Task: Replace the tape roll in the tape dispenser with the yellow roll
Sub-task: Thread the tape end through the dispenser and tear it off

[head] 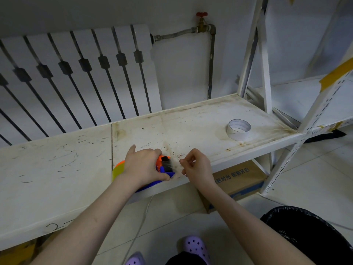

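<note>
I see the left hand (pixel 142 166) clamped over the tape dispenser (pixel 164 167) at the shelf's (pixel 57 169) front edge, hiding most of it; the yellow roll (pixel 116 171) peeks out behind the wrist; the right hand (pixel 197 168) hovers just beside, fingertips pinched, on what I cannot tell; a white tape roll (pixel 238 130) lies well apart, a cardboard box (pixel 238 178) below.

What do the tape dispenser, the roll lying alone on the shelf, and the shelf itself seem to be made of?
Tape dispenser: looks like moulded plastic, in smooth, solid orange, blue and black parts.
White roll: probably a cardboard core under a thin layer of tape; the inner wall is matte with faint print.
Shelf: probably white-painted metal, with rust-coloured stains and scratches on its top.
</note>
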`<state>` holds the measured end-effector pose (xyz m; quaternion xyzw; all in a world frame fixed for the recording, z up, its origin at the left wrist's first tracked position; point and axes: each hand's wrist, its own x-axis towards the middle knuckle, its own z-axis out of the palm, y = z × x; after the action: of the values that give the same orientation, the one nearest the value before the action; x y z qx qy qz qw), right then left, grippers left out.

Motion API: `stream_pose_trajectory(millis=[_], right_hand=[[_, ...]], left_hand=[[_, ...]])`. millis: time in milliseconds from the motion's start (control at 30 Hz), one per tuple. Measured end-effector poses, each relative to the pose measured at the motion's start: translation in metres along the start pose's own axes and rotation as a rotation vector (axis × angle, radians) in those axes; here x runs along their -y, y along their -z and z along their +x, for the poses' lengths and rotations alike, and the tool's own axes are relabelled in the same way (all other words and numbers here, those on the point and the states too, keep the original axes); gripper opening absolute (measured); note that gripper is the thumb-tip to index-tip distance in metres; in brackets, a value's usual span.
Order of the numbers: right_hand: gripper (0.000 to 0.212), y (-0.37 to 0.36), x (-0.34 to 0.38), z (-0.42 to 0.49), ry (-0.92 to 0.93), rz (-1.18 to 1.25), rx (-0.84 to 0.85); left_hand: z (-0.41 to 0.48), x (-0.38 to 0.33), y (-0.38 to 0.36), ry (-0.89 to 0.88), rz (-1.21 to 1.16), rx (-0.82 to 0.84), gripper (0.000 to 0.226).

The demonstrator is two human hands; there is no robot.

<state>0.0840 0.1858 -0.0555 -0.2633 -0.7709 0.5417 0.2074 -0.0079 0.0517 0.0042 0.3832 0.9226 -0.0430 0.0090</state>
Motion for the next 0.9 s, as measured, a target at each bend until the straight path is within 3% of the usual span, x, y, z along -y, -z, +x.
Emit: stream_pose_trajectory(millis=[133,333,667,900], right_hand=[[0.014,0.001,-0.010,0.010,-0.026,-0.042,-0.022],[0.012,-0.001,-0.023,0.020,-0.065,-0.084,-0.031],[0.019,-0.010,-0.021,0.028,-0.022,-0.046,-0.098],[0.013,-0.019,-0.024,0.034,-0.045,-0.018,-0.126]], left_hand=[[-0.005,0.000,-0.001,-0.037,0.161,0.005,0.073],[-0.015,0.003,-0.009,-0.168,0.195,-0.062,0.036],[-0.011,0.005,-0.018,-0.214,0.346,-0.101,0.035],[-0.005,0.000,-0.011,-0.170,0.411,-0.002,0.032]])
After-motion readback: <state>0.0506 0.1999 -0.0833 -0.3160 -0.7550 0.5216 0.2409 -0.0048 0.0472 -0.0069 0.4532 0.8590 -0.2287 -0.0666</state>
